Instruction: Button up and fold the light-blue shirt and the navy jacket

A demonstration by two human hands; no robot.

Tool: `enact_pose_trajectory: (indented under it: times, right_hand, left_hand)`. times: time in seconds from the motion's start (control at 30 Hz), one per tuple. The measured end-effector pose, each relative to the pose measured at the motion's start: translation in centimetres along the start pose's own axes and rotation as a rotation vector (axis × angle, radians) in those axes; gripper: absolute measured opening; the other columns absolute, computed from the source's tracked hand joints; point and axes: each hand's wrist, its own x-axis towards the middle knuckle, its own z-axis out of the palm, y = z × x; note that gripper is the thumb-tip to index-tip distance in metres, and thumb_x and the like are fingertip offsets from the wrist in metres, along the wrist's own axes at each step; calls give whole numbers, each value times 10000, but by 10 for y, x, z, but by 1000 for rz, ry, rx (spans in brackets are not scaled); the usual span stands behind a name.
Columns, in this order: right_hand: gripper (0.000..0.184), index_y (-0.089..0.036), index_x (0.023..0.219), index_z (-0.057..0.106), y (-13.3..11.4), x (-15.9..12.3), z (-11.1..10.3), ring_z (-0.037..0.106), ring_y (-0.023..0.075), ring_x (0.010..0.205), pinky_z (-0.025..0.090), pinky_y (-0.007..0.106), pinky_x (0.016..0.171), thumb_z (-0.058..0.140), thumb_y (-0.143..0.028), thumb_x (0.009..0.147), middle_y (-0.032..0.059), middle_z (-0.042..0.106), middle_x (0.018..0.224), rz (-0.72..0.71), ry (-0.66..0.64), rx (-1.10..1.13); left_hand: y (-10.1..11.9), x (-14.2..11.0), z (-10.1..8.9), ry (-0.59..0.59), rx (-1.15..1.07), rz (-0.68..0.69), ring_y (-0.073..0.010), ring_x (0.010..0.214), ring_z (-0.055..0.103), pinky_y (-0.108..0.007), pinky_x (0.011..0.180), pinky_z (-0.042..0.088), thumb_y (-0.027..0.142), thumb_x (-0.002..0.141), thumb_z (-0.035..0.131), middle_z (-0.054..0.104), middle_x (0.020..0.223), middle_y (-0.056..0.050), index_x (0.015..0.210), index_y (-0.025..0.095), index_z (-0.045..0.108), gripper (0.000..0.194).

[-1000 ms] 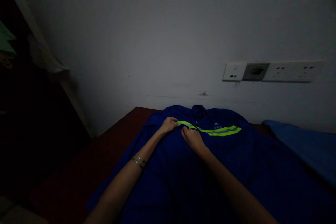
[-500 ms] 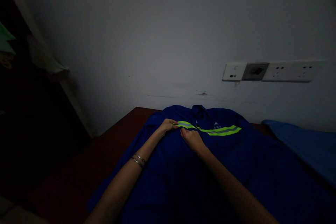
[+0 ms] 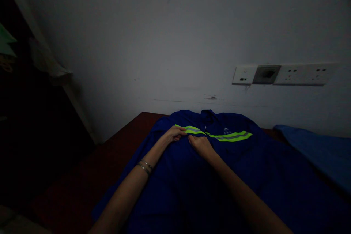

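Left hand [image 3: 173, 134] at stripe [image 3: 194, 130], right hand [image 3: 202, 145] just beside; grips unclear | jacket [image 3: 183, 179] beneath both, laid out | remaining work indeterminable

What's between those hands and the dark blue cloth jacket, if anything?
Nothing visible. The bare left hand and the bare right hand both touch the dark blue cloth jacket near the yellow-green stripe with a grey middle.

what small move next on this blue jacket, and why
Perhaps slide the left hand outward to smooth the jacket: it lies by the left end of the stripe, while the right hand, just below the stripe, could steady the jacket.
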Motion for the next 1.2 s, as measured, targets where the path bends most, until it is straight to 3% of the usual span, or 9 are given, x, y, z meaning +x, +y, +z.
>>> enact_pose_trajectory:
  times: [0.27, 0.4, 0.7, 0.97, 1.2]
  right_hand:
    - [282, -136, 932, 613, 1, -2, -3, 628, 179, 588, 331, 253, 500, 333, -163, 908, 97, 685, 726, -30, 45, -10]
    - [278, -126, 901, 616, 2, -3, -2, 620, 168, 577, 319, 250, 495, 340, -156, 904, 97, 679, 711, -48, 65, 4]
    - [283, -139, 916, 613, 7, -2, 1, 608, 157, 595, 338, 238, 523, 331, -153, 904, 91, 681, 753, -59, 79, 6]
    - [320, -155, 884, 637, 8, -3, -7, 605, 151, 583, 323, 238, 520, 324, -212, 917, 83, 687, 730, -44, 97, 7]
    - [401, -165, 647, 634, 8, -8, -18, 558, 120, 539, 313, 229, 530, 363, -336, 889, 54, 648, 613, -59, 286, 137]
  left_hand:
    - [-2, 6, -6, -167, -186, -64, 9, 308, 223, -135, 345, 116, 38, 599, 695, 325, 412, 131, 942, 123, 595, 367]
    - [-4, 7, -6, -195, -217, -80, 5, 296, 227, -137, 335, 101, 19, 617, 674, 314, 407, 131, 891, 132, 587, 309]
    - [3, -1, -1, -182, -306, -103, 6, 301, 254, -112, 319, 143, -15, 612, 645, 342, 406, 126, 791, 121, 564, 238]
    - [7, -6, 2, -71, -270, -19, -5, 331, 358, -114, 355, 253, -60, 617, 608, 452, 428, 89, 765, 112, 550, 234]
    - [8, -9, 5, 0, -135, 27, -18, 329, 403, -134, 353, 281, -5, 634, 631, 532, 496, 66, 902, 101, 525, 307]
